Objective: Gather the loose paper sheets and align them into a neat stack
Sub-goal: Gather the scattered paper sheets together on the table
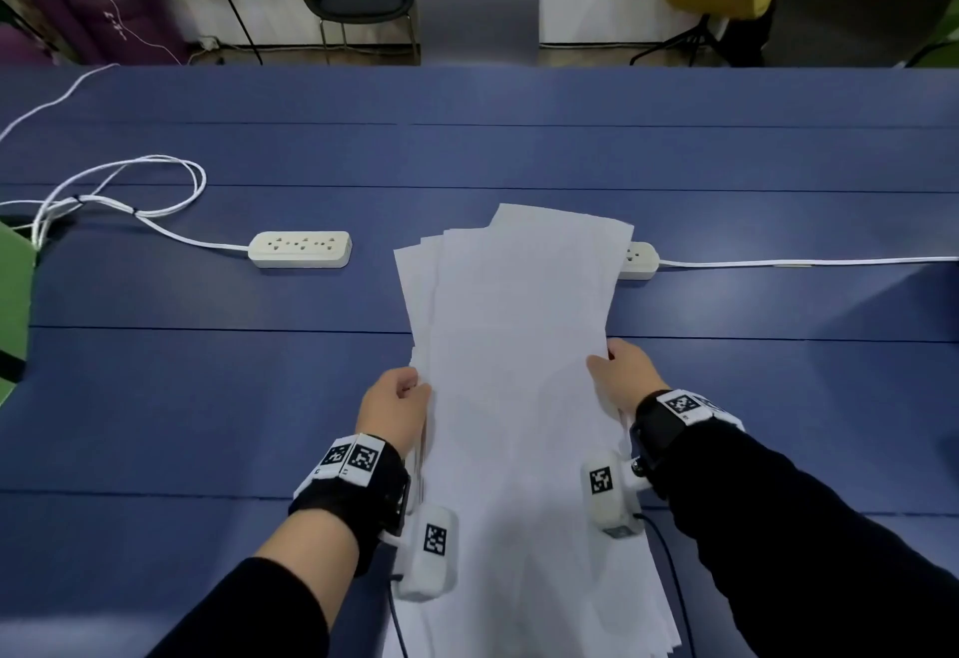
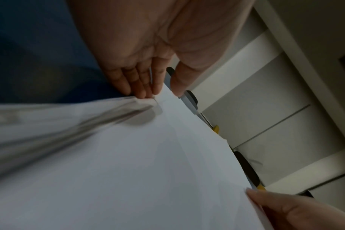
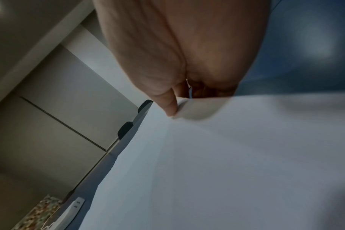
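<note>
A sheaf of white paper sheets (image 1: pixel 519 372) stands tilted over the blue table (image 1: pixel 207 398), its far ends fanned out unevenly. My left hand (image 1: pixel 397 405) grips the sheaf's left edge, thumb on top and fingers (image 2: pixel 140 84) underneath. My right hand (image 1: pixel 620 372) grips the right edge, its thumb (image 3: pixel 170 107) pressing the top sheet. The sheets (image 2: pixel 138 163) fill the lower part of both wrist views, and the paper (image 3: pixel 226 163) hides the table beneath it.
A white power strip (image 1: pixel 300 249) with a looped cord (image 1: pixel 124 185) lies left of the paper. A second strip (image 1: pixel 639 260) peeks out behind the sheets' right side, its cord running right. Chairs (image 1: pixel 477 13) stand beyond the table's far edge.
</note>
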A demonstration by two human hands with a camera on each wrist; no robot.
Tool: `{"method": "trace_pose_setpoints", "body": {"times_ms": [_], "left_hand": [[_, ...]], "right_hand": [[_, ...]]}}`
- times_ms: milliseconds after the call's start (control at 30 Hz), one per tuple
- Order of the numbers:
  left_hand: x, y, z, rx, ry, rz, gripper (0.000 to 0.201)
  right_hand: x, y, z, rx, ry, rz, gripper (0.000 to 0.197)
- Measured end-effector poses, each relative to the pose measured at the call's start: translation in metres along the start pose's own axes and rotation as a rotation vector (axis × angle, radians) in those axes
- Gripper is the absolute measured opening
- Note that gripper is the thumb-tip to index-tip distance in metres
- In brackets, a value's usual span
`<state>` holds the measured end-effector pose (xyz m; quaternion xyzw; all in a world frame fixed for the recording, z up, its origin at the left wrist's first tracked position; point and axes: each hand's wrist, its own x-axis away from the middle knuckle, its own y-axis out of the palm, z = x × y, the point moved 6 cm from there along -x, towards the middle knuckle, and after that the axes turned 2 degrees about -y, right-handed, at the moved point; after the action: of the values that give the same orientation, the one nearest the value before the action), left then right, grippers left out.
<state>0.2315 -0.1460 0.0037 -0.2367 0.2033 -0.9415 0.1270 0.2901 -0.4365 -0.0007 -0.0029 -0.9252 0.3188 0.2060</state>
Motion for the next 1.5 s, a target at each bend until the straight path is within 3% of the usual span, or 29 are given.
{"method": "trace_pose_setpoints", "body": {"times_ms": [67, 100, 200, 267, 533, 633, 800, 833, 867, 933, 1000, 1133, 1267, 1500], "left_hand": [[-0.010, -0.008, 0.004, -0.003, 0.034, 0.072, 0.015], [-0.016, -0.011, 0.004, -0.049, 0.035, 0.085, 0.022], [-0.023, -0.007, 0.013, -0.151, 0.069, 0.016, 0.010], [-0.027, -0.005, 0.013, -0.158, 0.052, 0.004, 0.017], [-0.031, -0.016, 0.005, -0.170, 0.040, 0.099, 0.008], [-0.035, -0.023, -0.001, -0.170, 0.009, 0.127, 0.007], [-0.034, -0.027, -0.001, -0.136, -0.011, 0.166, 0.007], [-0.034, -0.025, 0.000, -0.136, -0.006, 0.164, 0.006], [-0.033, -0.024, 0.002, -0.146, 0.001, 0.154, 0.003], [-0.033, -0.020, 0.004, -0.160, 0.015, 0.139, 0.006], [-0.033, -0.018, 0.005, -0.159, 0.013, 0.145, 0.010], [-0.034, -0.016, 0.005, -0.190, 0.026, 0.176, 0.009], [-0.035, -0.014, 0.007, -0.217, 0.043, 0.159, 0.014], [-0.037, -0.015, 0.003, -0.129, 0.060, 0.101, 0.014]], "right_hand": [[-0.006, 0.002, -0.003, 0.037, 0.002, 0.014, 0.023], [-0.007, 0.002, -0.002, 0.037, 0.014, 0.042, 0.024], [-0.010, 0.001, 0.003, 0.021, 0.050, 0.104, 0.032], [-0.012, -0.001, 0.007, -0.016, 0.081, 0.151, 0.036], [-0.003, -0.019, 0.025, -0.099, 0.132, 0.292, 0.022], [-0.003, -0.022, 0.029, 0.027, 0.102, 0.189, 0.022], [0.004, -0.014, 0.026, 0.107, 0.271, -0.321, 0.026], [0.001, -0.015, 0.023, 0.092, 0.281, -0.346, 0.025], [-0.005, -0.018, 0.019, 0.059, 0.254, -0.295, 0.021], [-0.024, -0.028, 0.012, 0.014, 0.115, -0.060, 0.010], [-0.041, -0.028, 0.010, -0.027, 0.022, 0.050, 0.011], [-0.076, -0.017, 0.025, -0.184, 0.091, 0.097, 0.016], [-0.074, -0.027, 0.008, -0.210, 0.130, 0.199, 0.028], [-0.074, -0.047, -0.005, -0.045, 0.031, 0.283, 0.038]]}}
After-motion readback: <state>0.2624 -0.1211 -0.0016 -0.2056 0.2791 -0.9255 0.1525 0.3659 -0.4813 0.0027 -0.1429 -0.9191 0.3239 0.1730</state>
